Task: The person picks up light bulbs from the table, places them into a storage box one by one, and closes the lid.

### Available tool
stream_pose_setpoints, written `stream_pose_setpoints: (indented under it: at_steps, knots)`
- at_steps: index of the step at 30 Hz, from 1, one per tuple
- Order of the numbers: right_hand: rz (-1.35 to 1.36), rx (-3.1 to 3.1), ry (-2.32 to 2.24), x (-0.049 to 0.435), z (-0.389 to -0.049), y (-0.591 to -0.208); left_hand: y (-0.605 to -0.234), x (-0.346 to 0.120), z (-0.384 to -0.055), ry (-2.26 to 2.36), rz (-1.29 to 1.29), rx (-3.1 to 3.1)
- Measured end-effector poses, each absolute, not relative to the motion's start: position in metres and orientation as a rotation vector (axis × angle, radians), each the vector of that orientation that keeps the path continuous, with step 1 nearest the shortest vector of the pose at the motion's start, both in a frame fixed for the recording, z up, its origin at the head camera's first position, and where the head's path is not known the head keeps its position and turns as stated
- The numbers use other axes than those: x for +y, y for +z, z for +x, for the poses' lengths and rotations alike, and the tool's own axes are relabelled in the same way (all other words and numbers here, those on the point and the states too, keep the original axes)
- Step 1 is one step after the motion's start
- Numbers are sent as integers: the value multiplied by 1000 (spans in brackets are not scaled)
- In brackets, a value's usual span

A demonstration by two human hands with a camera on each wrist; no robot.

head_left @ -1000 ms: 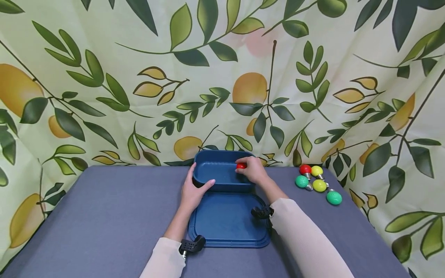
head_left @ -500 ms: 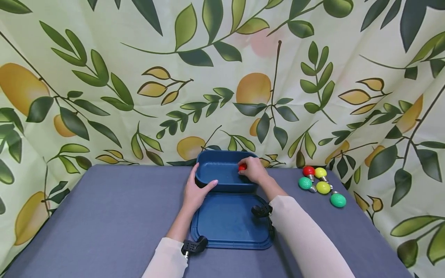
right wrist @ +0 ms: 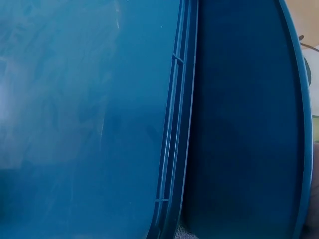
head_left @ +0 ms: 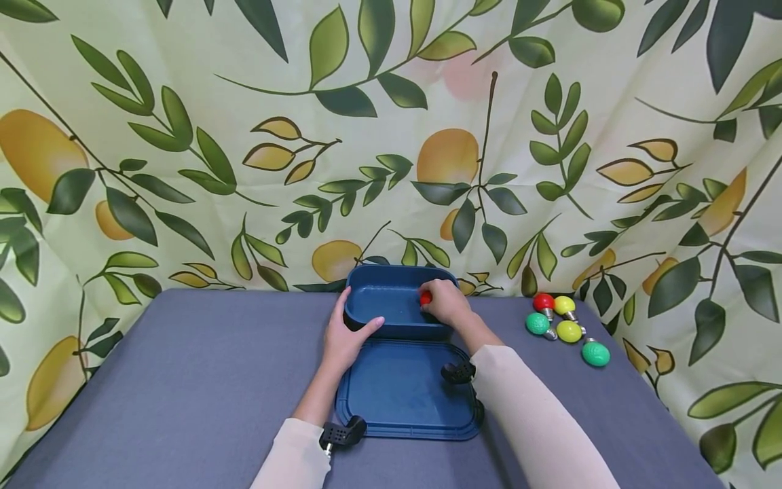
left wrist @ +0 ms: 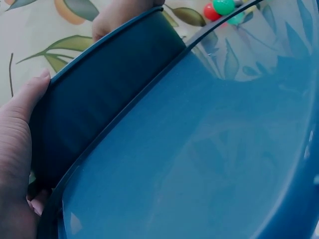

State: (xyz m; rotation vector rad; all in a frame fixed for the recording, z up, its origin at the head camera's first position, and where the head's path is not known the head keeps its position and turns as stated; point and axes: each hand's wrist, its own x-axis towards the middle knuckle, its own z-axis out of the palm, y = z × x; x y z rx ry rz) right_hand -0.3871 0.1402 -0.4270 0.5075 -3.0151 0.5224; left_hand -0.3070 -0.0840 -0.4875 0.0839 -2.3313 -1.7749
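Observation:
A deep blue plastic box (head_left: 381, 330) with rounded corners stands at the far side of the table, its lid (head_left: 406, 390) lying right in front of it. My left hand (head_left: 343, 339) grips the box at its left near corner, thumb toward the front rim and fingers along the left side. Inside the right end of the box, my right hand (head_left: 449, 302) pinches a red light bulb (head_left: 425, 297), mostly covered by the fingers. In the left wrist view the left thumb is at the rim of the box wall (left wrist: 109, 89). The right wrist view shows lid and box wall, not the bulb.
Several toy light bulbs lie on the grey table (head_left: 232, 380) at the right: a red bulb (head_left: 542, 302), two yellow, including one yellow bulb (head_left: 569, 331), and two green, including one green bulb (head_left: 595, 354). A leaf-and-fruit patterned cloth (head_left: 379, 136) hangs behind the table.
The head view has shifted slightly, so everything sits a little further right. Both hands keep their places at the box, the right one still holding the red light bulb.

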Motion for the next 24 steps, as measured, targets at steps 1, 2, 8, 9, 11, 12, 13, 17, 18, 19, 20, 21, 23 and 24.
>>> stream_pose_setpoints:
  at_steps: [1, 2, 8, 9, 11, 12, 13, 17, 18, 19, 20, 21, 23, 24]
  knots:
    - [505, -3021, 517, 140, -387, -427, -488, -84, -307, -1775, 81, -2330]
    - [506, -3025, 511, 140, -387, -427, -488, -84, -307, -1775, 81, -2330]
    - [536, -3038, 519, 142, -386, -421, -488, -84, -307, -1780, 80, -2322]
    - [543, -3037, 523, 143, -385, -419, -488, -85, -307, -1779, 79, -2323]
    - [562, -3027, 536, 148, -382, -414, -488, -84, -308, -1774, 74, -2328]
    - [575, -3020, 541, 151, -381, -411, -488, -84, -308, -1774, 72, -2328]
    - [583, -3010, 552, 154, -380, -409, -488, -84, -307, -1777, 71, -2326]
    - [641, -2951, 611, 167, -376, -399, -488, -85, -307, -1782, 66, -2319]
    - [650, -2933, 626, 171, -374, -398, -488, -85, -307, -1786, 66, -2318]
    - [660, -2912, 638, 174, -373, -396, -488, -85, -307, -1786, 62, -2319]
    - [672, -2891, 649, 178, -372, -395, -488, -86, -307, -1786, 60, -2321]
    - [673, -2872, 664, 182, -370, -394, -488, -86, -307, -1788, 58, -2321]
    - [669, -2840, 683, 189, -367, -393, -487, -86, -307, -1795, 57, -2320]
    - [665, -2825, 697, 194, -365, -394, -487, -86, -307, -1797, 60, -2321]
